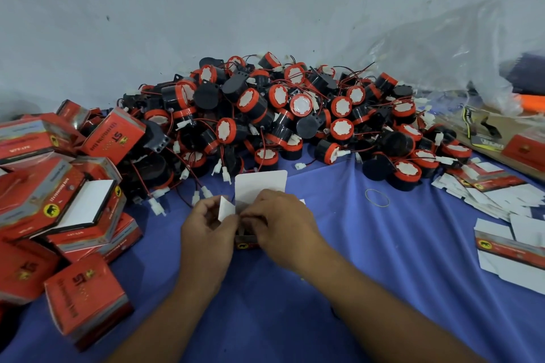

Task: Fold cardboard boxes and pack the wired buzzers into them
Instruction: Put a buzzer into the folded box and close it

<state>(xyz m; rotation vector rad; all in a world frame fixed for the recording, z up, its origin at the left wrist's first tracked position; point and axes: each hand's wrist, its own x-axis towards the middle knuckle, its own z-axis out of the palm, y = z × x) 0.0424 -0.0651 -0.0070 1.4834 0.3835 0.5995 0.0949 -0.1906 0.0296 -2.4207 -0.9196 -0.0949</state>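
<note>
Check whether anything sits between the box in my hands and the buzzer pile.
Nothing blocks it. The box stands right before the buzzer pile; only loose white plugs trail near the left hand.

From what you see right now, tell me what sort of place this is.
Probably a small hand-packing workspace. A heap of wired buzzers lies on a blue cloth against a bare wall, folded red boxes pile up at the left, and flat unfolded boxes lie at the right.
</note>
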